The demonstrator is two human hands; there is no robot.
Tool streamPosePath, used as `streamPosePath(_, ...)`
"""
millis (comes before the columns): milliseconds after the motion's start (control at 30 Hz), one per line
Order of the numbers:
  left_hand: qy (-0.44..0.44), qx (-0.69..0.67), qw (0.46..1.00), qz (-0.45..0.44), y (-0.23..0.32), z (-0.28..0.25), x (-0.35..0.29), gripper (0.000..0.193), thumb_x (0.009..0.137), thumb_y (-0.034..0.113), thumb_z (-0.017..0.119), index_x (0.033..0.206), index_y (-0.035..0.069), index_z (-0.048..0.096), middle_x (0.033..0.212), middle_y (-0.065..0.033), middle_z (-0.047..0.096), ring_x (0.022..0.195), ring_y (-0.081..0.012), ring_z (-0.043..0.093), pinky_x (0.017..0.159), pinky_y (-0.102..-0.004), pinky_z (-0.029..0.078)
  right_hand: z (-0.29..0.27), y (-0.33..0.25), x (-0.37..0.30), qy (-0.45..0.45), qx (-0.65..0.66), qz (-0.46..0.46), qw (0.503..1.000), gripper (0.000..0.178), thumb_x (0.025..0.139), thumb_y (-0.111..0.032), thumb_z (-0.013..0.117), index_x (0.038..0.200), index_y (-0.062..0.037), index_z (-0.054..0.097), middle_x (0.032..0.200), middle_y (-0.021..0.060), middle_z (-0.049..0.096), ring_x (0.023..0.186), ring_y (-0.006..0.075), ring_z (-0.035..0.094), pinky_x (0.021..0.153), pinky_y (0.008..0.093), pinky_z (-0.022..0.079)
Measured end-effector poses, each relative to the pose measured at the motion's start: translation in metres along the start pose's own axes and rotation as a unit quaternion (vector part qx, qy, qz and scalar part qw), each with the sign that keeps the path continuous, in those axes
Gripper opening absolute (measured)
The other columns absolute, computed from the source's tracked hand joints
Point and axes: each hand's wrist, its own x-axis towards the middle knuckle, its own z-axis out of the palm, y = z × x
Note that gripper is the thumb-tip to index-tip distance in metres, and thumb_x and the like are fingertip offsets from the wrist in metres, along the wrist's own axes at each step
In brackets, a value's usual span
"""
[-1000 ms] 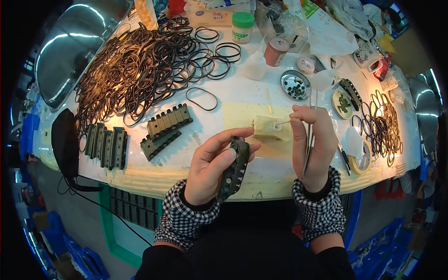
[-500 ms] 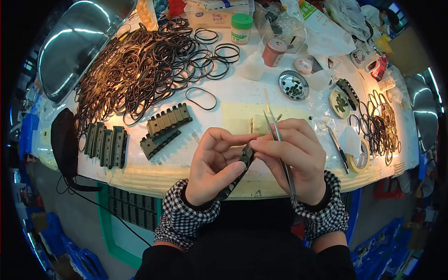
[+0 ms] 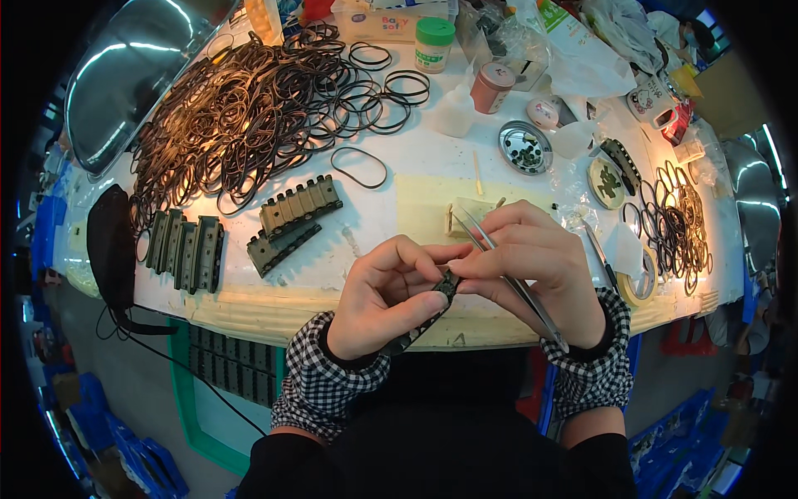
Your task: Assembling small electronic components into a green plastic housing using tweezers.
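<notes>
A narrow dark green plastic piece (image 3: pixel 447 285) with small round details along it slants across my left hand (image 3: pixel 374 299). That hand is closed on it, the thumb pressing along its top. Metal tweezers (image 3: pixel 532 303) rest in my right hand (image 3: pixel 544 262), their tips pointing up and left, apart from the piece. The right thumb and forefinger meet the piece's upper end; anything tiny pinched there is hidden. Left of my hands lie similar green pieces with knobbed edges, one pair (image 3: pixel 295 220) near the middle and a row (image 3: pixel 184 251) farther left.
A large heap of dark rubber bands (image 3: pixel 241 116) spreads over the back left, with a smaller heap (image 3: pixel 686 220) at right. A round metal dish (image 3: pixel 525 148) holds small dark parts. A craft knife (image 3: pixel 600 254) and a tape roll (image 3: pixel 640 283) lie right of my hands. A green-lidded jar (image 3: pixel 433 46) stands behind.
My right hand has shifted slightly right, and the tweezers have swung to a flatter slant. My left fingers have closed in toward the piece's upper end, which is turned a little.
</notes>
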Motion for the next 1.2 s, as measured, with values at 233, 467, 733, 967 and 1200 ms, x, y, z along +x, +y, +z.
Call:
streamPosePath(233, 0.007, -0.012, 1.0, -0.016, -0.001, 0.003, 0.0, 0.012, 0.087, -0.004, 0.06, 0.097, 0.001, 0.054, 0.13, -0.0227, 0.052, 0.11, -0.0167, 0.057, 0.092, -0.0301, 0.047, -0.005, 0.003, 0.0, -0.028, 0.0, 0.006, 1.0, 0.018, 0.069, -0.013, 0.078, 0.085, -0.0091, 0.069, 0.07, 0.0029, 0.059, 0.079, 0.0226, 0.056, 0.066, 0.0312, 0.048)
streamPosePath(467, 0.024, 0.006, 0.999, -0.036, -0.002, 0.0, -0.002, 0.01, 0.087, -0.004, 0.06, 0.095, 0.0, 0.055, 0.127, -0.0212, 0.054, 0.102, -0.0126, 0.059, 0.086, -0.0263, 0.05, -0.005, -0.003, 0.002, -0.049, -0.037, -0.001, 0.998, 0.028, 0.072, -0.011, 0.077, 0.099, -0.009, 0.069, 0.073, 0.0064, 0.058, 0.071, 0.0241, 0.056, 0.066, 0.0334, 0.047)
streamPosePath(733, 0.06, 0.119, 0.99, 0.043, -0.002, 0.008, 0.003, 0.016, 0.084, -0.003, 0.063, 0.1, -0.003, 0.061, 0.114, -0.0147, 0.06, 0.095, -0.0139, 0.062, 0.082, -0.0258, 0.051, -0.012, -0.008, 0.002, -0.09, 0.004, 0.089, 0.992, 0.017, 0.08, -0.012, 0.071, 0.094, -0.0046, 0.063, 0.079, 0.01, 0.061, 0.066, 0.0279, 0.061, 0.058, 0.0348, 0.049)
streamPosePath(967, 0.097, 0.423, 0.888, 0.152, 0.009, 0.014, 0.006, 0.019, 0.071, 0.002, 0.071, 0.089, -0.003, 0.066, 0.077, -0.0074, 0.066, 0.071, -0.0099, 0.062, 0.063, -0.0219, 0.048, -0.01, -0.014, 0.003, -0.073, 0.014, 0.115, 0.991, 0.016, 0.075, -0.004, 0.073, 0.088, -0.0013, 0.063, 0.075, 0.0088, 0.061, 0.063, 0.0205, 0.058, 0.054, 0.0292, 0.045)
streamPosePath(1200, 0.162, 0.313, 0.931, 0.098, 0.007, 0.021, 0.0, 0.016, 0.077, -0.002, 0.066, 0.092, -0.005, 0.063, 0.082, -0.0057, 0.064, 0.073, -0.0078, 0.061, 0.065, -0.0203, 0.049, -0.005, -0.017, 0.008, -0.05, 0.034, 0.101, 0.993, 0.015, 0.078, -0.01, 0.071, 0.088, -0.0031, 0.061, 0.072, 0.0103, 0.059, 0.062, 0.0271, 0.059, 0.055, 0.0336, 0.046)
